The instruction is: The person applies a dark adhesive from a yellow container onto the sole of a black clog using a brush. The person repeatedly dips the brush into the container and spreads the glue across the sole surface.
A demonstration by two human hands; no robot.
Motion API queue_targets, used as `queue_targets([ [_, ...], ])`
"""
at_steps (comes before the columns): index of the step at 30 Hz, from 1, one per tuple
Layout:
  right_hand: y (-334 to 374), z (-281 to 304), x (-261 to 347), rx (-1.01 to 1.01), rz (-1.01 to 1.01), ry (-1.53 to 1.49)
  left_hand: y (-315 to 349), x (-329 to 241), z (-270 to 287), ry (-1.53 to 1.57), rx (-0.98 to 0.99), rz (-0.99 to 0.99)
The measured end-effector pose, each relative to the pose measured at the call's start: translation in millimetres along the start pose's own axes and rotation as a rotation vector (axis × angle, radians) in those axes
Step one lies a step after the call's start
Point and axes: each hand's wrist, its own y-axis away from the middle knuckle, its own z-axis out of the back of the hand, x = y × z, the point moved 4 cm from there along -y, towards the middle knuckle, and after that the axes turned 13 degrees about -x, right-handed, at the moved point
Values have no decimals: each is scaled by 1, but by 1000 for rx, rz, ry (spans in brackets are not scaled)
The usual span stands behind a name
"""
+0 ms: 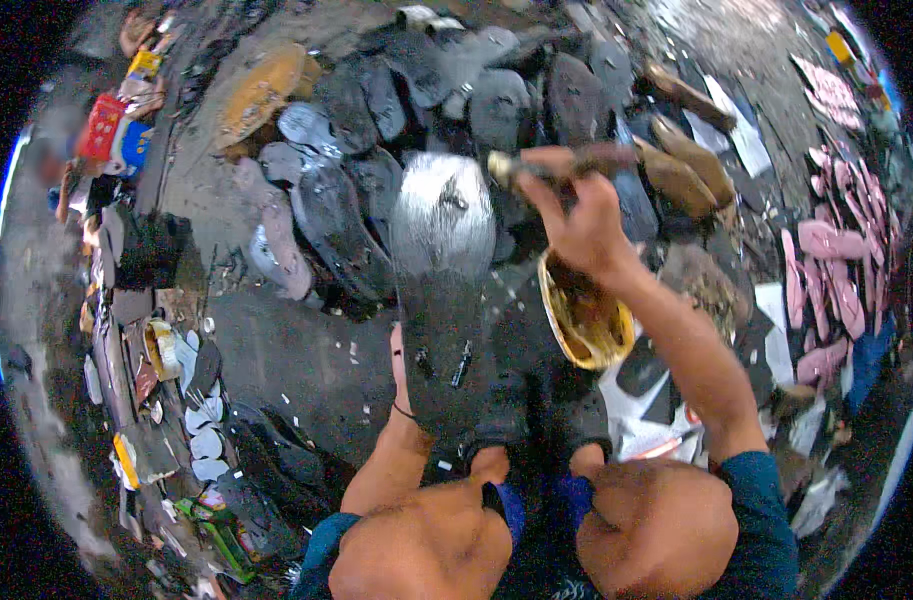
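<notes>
My right hand [586, 215] is raised above the ground, its fingers closed round a short tool [616, 157] with a dark brown length and a pale blunt end. Motion blur hides what kind of tool it is. Left of it a long, rounded black sole-shaped piece [441, 230] shines brightly at its far end. My left hand [397, 370] shows only as a narrow edge along that piece's near left side; its fingers are hidden. Beneath my right forearm stands a yellow-rimmed container [628, 345] with brownish residue inside.
Many dark soles [341, 220] lie in an arc across the far ground, with tan soles [686, 165] to the right. Pink cut pieces [831, 240] are piled at far right. White scraps [641, 420] lie near my feet; a green object [221, 540] lies lower left.
</notes>
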Motion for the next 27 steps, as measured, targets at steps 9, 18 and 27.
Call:
queue_targets([
  [9, 132, 34, 61, 597, -155, -206, -67, -74, -46, -401, -329, -504],
  [18, 144, 77, 26, 351, -448, 55, -116, -122, -4, -259, -303, -813],
  [27, 181, 98, -34, 157, -594, 38, 224, -131, 139, -2126, -1271, -1496],
])
